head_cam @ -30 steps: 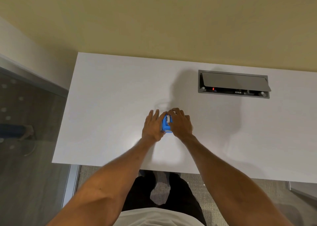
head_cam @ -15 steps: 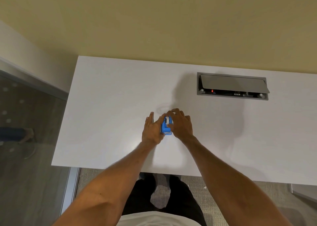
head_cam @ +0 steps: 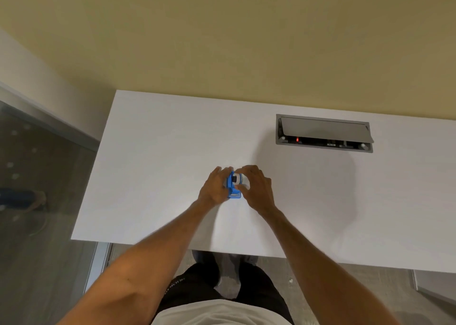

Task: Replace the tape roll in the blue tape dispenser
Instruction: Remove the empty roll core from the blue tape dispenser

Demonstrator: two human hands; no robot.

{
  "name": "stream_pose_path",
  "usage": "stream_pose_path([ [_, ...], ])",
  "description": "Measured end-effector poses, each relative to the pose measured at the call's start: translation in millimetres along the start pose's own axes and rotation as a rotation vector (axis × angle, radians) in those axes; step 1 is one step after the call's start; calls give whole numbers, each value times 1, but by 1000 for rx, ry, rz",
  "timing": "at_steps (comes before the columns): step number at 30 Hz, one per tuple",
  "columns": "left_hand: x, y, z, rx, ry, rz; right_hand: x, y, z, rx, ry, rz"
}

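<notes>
The small blue tape dispenser (head_cam: 232, 188) stands on the white desk (head_cam: 153, 176) a little in front of its middle. My left hand (head_cam: 214, 187) grips the dispenser's left side. A white tape roll with a dark core (head_cam: 238, 178) sits at the dispenser's top, partly out to the right. My right hand (head_cam: 256, 186) pinches this roll between thumb and fingers. The lower part of the roll and most of the dispenser body are hidden by my hands.
A grey cable box (head_cam: 323, 133) with an open flap and a red light is set into the desk at the back right. The desk's left edge drops to a grey floor, where another person's foot (head_cam: 37, 200) shows. A yellow wall rises behind.
My right hand has shifted to the right, and the white roll now shows further out of the blue dispenser. My left hand still holds the dispenser in the same spot.
</notes>
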State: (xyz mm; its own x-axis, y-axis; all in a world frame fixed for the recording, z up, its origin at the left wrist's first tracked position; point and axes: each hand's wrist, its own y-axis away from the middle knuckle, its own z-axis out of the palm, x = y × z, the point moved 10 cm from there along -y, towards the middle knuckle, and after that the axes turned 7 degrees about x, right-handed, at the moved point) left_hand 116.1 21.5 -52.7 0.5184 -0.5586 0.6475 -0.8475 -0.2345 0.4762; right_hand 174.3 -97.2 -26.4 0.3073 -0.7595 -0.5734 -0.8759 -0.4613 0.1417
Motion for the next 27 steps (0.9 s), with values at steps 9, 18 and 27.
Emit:
stream_pose_path([
  [9,13,19,-3,107,709,-267,-24,13,-44,180,-279,-119],
  [18,24,31,30,-49,997,-384,-13,17,-53,51,-171,-131],
  [27,20,7,7,6,1027,-295,-9,1,-51,157,-341,-19],
])
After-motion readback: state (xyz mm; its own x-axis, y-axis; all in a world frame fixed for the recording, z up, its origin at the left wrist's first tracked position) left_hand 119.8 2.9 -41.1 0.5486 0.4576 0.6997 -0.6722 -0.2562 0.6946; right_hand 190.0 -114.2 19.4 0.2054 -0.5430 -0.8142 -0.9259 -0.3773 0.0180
